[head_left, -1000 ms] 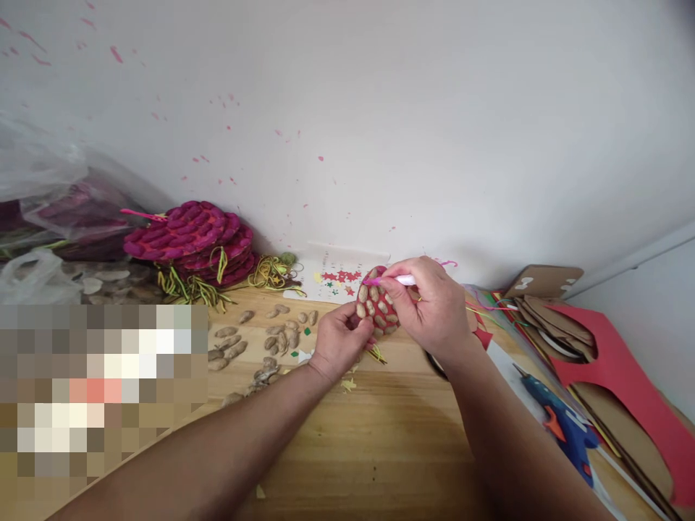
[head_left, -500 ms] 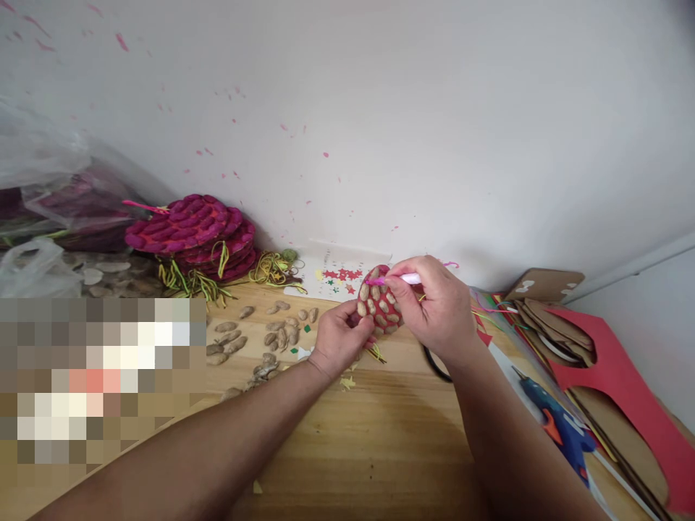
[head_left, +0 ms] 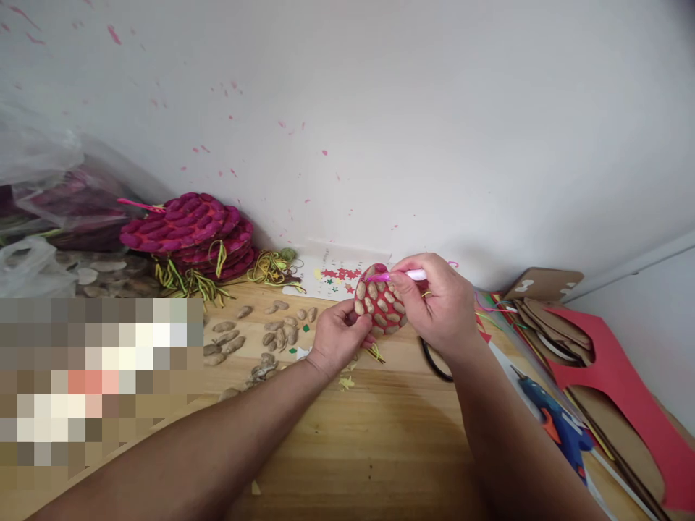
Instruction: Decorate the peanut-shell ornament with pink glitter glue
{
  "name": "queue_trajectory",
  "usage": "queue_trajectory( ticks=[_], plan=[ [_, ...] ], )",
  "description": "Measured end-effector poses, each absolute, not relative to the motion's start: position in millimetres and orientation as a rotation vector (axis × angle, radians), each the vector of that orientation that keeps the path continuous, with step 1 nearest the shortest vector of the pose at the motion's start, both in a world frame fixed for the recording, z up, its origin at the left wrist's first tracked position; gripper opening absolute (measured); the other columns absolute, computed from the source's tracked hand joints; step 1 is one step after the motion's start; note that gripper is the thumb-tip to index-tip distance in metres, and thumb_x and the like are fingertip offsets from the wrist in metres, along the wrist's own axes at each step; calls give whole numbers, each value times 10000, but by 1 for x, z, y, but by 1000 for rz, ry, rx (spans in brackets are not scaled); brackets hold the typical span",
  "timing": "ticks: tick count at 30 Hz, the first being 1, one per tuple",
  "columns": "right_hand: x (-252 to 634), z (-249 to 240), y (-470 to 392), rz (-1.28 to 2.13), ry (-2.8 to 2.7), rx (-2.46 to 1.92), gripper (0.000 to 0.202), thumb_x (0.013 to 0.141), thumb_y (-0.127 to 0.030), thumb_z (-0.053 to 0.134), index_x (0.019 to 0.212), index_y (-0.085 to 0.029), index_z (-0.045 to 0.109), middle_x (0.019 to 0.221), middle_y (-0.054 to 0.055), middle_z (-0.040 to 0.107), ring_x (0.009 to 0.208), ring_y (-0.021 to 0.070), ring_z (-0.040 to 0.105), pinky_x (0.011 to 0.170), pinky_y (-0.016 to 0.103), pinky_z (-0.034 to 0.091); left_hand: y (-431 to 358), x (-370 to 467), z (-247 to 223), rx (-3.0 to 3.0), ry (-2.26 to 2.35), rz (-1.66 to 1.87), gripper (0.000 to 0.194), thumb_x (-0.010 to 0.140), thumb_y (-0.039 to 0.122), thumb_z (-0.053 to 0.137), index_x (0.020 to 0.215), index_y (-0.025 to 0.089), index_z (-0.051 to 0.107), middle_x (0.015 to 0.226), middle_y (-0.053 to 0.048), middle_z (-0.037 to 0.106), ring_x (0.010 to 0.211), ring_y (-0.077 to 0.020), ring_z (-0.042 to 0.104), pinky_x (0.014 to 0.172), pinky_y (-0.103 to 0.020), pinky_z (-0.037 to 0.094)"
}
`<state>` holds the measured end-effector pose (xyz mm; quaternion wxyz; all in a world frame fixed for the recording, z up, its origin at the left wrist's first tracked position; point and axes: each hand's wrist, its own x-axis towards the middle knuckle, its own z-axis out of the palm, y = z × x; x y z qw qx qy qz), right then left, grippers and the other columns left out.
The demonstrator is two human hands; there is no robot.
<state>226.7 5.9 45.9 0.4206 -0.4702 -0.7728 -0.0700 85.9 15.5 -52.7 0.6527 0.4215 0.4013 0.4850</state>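
Observation:
My left hand (head_left: pixel 341 334) is closed on the edge of a red disc (head_left: pixel 389 295) covered with unshelled peanuts, holding it tilted above the table. Most visible peanuts on it are tan; some magenta shows along its upper left edge. A slim, pen-like white tool with a magenta front end (head_left: pixel 378 278) is pinched in my right hand (head_left: pixel 437 300). Its tip is at the disc's upper left, by the peanuts; whether it is a brush or a marker I cannot tell. My right hand hides the disc's right side. Yellow-green strings (head_left: pixel 376 353) hang below the disc.
Loose peanuts (head_left: pixel 279 334) lie to the left. Behind them rises a stack of magenta peanut discs (head_left: pixel 190 224) beside plastic bags (head_left: pixel 40 184). Paper stars (head_left: pixel 342 275) lie near the wall. A blue glue gun (head_left: pixel 557 423) and red cut sheet (head_left: pixel 624 376) are at right.
The magenta tip has shifted slightly along the disc's upper edge as my right hand moved a little. The left hand keeps its hold; the whole view has shifted slightly.

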Motion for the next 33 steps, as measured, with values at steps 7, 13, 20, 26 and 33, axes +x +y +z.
queue_trajectory(
  ticks=[7, 13, 20, 26, 33],
  plan=[
    [223, 41, 9, -153, -2001, -1107, 32, 982, -242, 626, 950, -239, 626, 887, 11, 741, 842, 162, 669, 794, 295, 518, 15, 85, -51, 976, 935, 1088, 145, 655, 281, 701, 749, 171, 689, 609, 0, 684, 459, -152, 632, 459, -252, 542],
    [224, 44, 8, -233, -2043, -1105, 49, 978, -237, 629, 932, -227, 614, 857, 13, 733, 813, 164, 656, 773, 292, 511, 15, 85, -50, 967, 936, 1078, 151, 655, 287, 711, 745, 168, 686, 581, 9, 662, 455, -148, 628, 459, -245, 541],
    [227, 46, 6, -232, -2001, -1160, 48, 980, -252, 612, 958, -218, 637, 892, 32, 739, 830, 180, 667, 767, 306, 514, 16, 86, -49, 931, 937, 1083, 131, 645, 270, 705, 721, 167, 676, 546, 20, 641, 453, -149, 634, 451, -234, 534],
    [230, 43, 10, -120, -1962, -1181, 71, 986, -268, 604, 937, -230, 638, 884, 20, 739, 812, 170, 681, 759, 304, 521, 17, 86, -49, 895, 916, 1075, 164, 635, 287, 707, 738, 164, 678, 523, 25, 631, 424, -147, 619, 427, -234, 525],
    [233, 42, 11, -22, -1897, -1202, 91, 982, -289, 607, 938, -223, 651, 883, 22, 740, 801, 165, 681, 753, 303, 515, 17, 86, -53, 856, 892, 1078, 190, 628, 295, 736, 740, 156, 673, 518, 18, 639, 397, -128, 590, 402, -213, 496]
  ],
)
